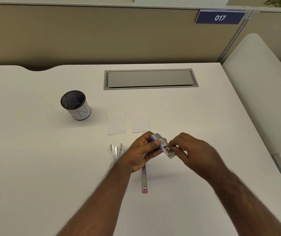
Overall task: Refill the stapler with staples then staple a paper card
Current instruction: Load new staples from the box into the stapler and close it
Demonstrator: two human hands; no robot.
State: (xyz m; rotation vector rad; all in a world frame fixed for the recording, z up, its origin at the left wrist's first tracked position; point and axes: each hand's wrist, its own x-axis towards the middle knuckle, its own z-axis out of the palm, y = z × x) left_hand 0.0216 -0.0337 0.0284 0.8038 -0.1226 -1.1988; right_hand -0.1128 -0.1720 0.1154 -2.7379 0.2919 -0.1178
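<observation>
two paper cards (116, 123) (140, 122), one staple box (162, 143), one stapler (144, 181), one mesh pen cup (76, 105), two hands (142, 152) (191, 153)

staple box (160, 142) half open, pink stapler (144, 181) opened flat, two cards (116, 123)

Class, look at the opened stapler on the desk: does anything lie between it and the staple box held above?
Nothing visible lies on the stapler; the left hand holding the staple box covers its far end from view.
</observation>
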